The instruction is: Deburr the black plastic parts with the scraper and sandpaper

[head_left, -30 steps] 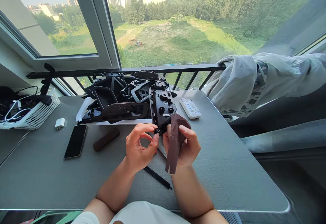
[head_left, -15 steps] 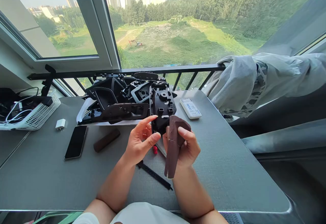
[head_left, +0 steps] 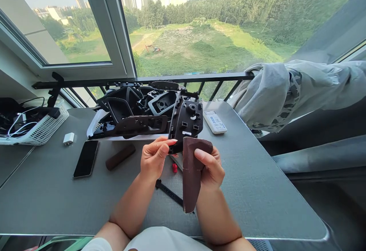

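My right hand grips a folded dark brown sheet that looks like sandpaper, thumb on its face and its lower end hanging free. Behind the sheet stands a black plastic panel with square cutouts and a round boss, tilted upright. My left hand is closed, thumb and fingers pinching the panel's lower left corner. Whether the right fingers also support the panel is hidden by the sheet. A black digital-caliper-like strip lies on the table below, beside a small red piece.
A white bin heaped with black plastic parts stands behind the hands. To the left are a brown roll, a phone, a white charger and a basket of cables. A white device lies right, near hanging grey cloth.
My left hand has gone from spread fingers to a pinch at the panel's lower corner. The panel has shifted right and tilted, and the brown sheet has dropped slightly, its face turned more toward me.
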Demonstrator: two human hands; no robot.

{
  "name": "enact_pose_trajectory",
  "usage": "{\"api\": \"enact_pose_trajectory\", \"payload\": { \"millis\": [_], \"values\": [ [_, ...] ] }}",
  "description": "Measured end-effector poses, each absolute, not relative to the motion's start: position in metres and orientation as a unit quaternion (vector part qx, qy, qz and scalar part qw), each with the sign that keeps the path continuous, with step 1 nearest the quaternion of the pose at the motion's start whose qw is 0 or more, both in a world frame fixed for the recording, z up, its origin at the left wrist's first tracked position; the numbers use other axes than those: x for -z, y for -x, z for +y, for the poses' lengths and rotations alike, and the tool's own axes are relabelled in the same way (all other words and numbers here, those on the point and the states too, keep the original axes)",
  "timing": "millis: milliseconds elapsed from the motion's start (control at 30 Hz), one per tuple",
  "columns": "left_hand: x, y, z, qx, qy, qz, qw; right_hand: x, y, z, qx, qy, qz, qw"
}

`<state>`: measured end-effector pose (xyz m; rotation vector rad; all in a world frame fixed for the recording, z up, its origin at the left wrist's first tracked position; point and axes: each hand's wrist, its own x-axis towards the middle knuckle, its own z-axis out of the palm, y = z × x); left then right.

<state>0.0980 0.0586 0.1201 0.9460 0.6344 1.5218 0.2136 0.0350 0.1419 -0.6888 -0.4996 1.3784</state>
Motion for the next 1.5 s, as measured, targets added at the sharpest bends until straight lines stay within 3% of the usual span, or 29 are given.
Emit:
{"api": "enact_pose_trajectory", "payload": {
  "millis": [133, 567, 1067, 1333, 1500],
  "values": [
    [-0.122, -0.101, 0.059, -0.657, -0.367, 0.287, 0.592, -0.141, -0.219, 0.034, -0.595, 0.327, -0.274, 0.681],
    [-0.119, -0.099, 0.061, -0.730, -0.328, 0.358, 0.481, -0.138, -0.218, 0.029, -0.546, 0.390, -0.424, 0.608],
    [-0.125, -0.097, 0.060, -0.711, -0.326, 0.313, 0.539, -0.144, -0.221, 0.027, -0.585, 0.361, -0.436, 0.580],
    [-0.121, -0.097, 0.064, -0.719, -0.365, 0.314, 0.501, -0.139, -0.229, 0.039, -0.570, 0.361, -0.285, 0.681],
    [-0.119, -0.101, 0.061, -0.698, -0.387, 0.328, 0.506, -0.139, -0.227, 0.039, -0.557, 0.358, -0.295, 0.689]
  ]
}}
